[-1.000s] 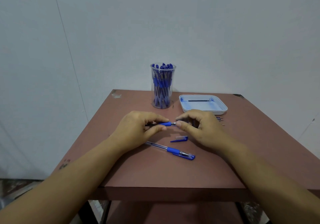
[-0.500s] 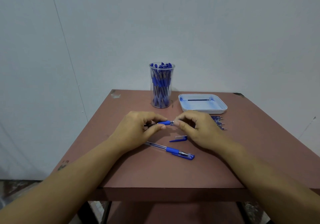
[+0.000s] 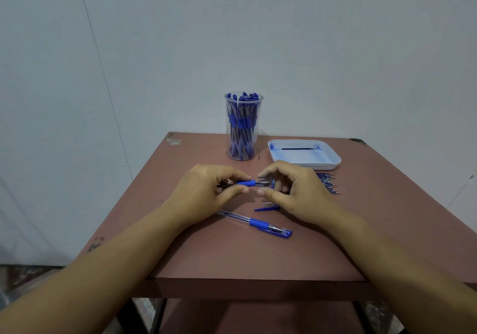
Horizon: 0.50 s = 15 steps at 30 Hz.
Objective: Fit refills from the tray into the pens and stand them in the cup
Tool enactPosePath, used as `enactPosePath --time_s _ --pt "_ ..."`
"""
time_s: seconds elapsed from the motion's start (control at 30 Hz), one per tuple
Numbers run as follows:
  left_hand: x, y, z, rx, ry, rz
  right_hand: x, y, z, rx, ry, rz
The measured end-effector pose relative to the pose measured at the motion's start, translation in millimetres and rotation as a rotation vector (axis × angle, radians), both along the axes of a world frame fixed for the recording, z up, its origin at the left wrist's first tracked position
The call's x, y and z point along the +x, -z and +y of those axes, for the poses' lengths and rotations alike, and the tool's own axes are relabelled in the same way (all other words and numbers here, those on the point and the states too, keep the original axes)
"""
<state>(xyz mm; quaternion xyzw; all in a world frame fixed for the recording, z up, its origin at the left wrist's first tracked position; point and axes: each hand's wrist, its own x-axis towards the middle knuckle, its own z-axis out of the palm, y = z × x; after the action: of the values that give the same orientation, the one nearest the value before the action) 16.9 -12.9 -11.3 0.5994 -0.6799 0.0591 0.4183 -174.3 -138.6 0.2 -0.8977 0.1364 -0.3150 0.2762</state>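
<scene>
The pen (image 3: 248, 183) has a clear barrel with a dark refill showing inside, a blue rubber grip sleeve and a bare metal tip with no cap on it. It is held just above the middle of the table (image 3: 382, 225), with its long axis level and running from 9 o'clock to 3 o'clock, tip towards 3 o'clock.

The left hand (image 3: 204, 191) grips the barrel, fingers curled over it and thumb beneath, just behind the blue sleeve. The right hand (image 3: 296, 191) meets it nearly thumb to thumb, its fingers curled around the tip end. The contact is hidden, so I cannot tell whether it pinches the tip.

At 12 o'clock from the hands stands the clear cup (image 3: 243, 150), packed with upright blue pens. At 1 o'clock is the pale tray (image 3: 335, 159), with one dark refill (image 3: 296, 149) lying along its far side.

A loose blue cap (image 3: 265, 208) lies beneath the right hand. At 6 o'clock a second pen (image 3: 255, 224), capped, lies on the table with its cap towards 4 o'clock.
</scene>
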Motion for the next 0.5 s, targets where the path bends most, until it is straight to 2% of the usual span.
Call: enactPosePath --time_s 0.1,0.27,0.37,0.5 --pt "0.0 1.4 -1.0 -0.002 -0.012 -0.004 0.6 -1.1 0.9 0.057 0.013 -0.016" --pt "0.8 1.3 -0.3 0.002 -0.011 -0.024 2.3 1.4 -1.3 0.016 0.006 0.012" --pt "0.1 0.5 -0.2 -0.006 -0.013 -0.025 0.8 -0.2 1.1 0.082 0.011 0.005" --pt "-0.1 0.9 -1.0 -0.004 -0.019 -0.02 2.1 0.0 0.5 0.056 0.025 0.032"
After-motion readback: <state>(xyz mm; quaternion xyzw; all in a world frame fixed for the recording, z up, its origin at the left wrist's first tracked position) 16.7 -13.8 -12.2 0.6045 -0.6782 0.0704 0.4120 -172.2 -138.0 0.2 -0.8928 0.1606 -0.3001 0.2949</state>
